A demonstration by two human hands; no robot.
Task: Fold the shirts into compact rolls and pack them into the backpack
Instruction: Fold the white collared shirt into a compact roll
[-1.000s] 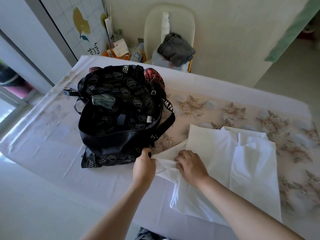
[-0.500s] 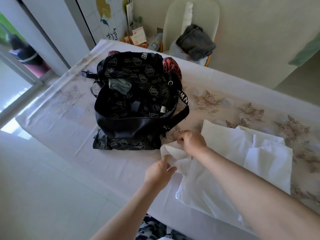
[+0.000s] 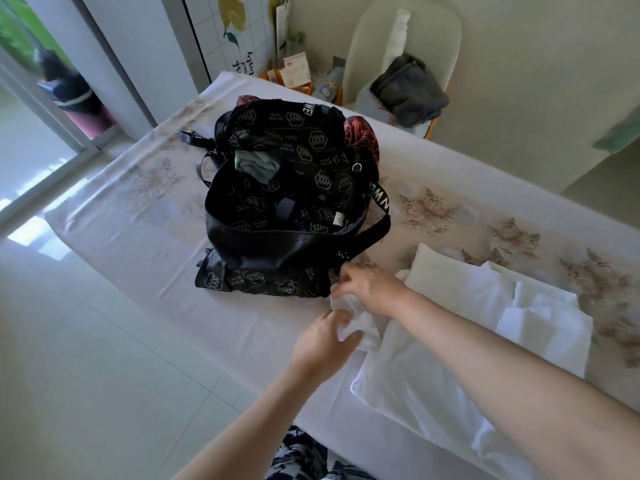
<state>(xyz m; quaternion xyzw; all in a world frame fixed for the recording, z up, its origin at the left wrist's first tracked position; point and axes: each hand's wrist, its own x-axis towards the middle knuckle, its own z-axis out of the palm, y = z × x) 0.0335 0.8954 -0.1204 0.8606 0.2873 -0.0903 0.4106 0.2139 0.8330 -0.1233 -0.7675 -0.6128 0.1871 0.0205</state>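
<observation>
A white shirt [image 3: 460, 341] lies folded lengthwise on the table, its near-left end bunched up beside the backpack. My right hand [image 3: 372, 289] pinches that bunched end from above, right next to the bag's lower corner. My left hand [image 3: 325, 344] grips the same end from the near side. The black backpack [image 3: 287, 209] with white hexagon logos stands open on the table, and a grey-blue rolled garment [image 3: 258, 164] shows inside its mouth. A red patterned cloth [image 3: 360, 133] pokes out behind the bag.
The table [image 3: 138, 216] wears a pale flowered cloth. A chair [image 3: 405, 57] behind it holds a dark grey garment [image 3: 410, 88]. Small boxes and bags [image 3: 294, 72] sit in the far corner. Tiled floor and a glass door lie to the left.
My right hand moved up toward the bag with the shirt's end; my left hand dropped back and took the end from the near side. The view shifted right.
</observation>
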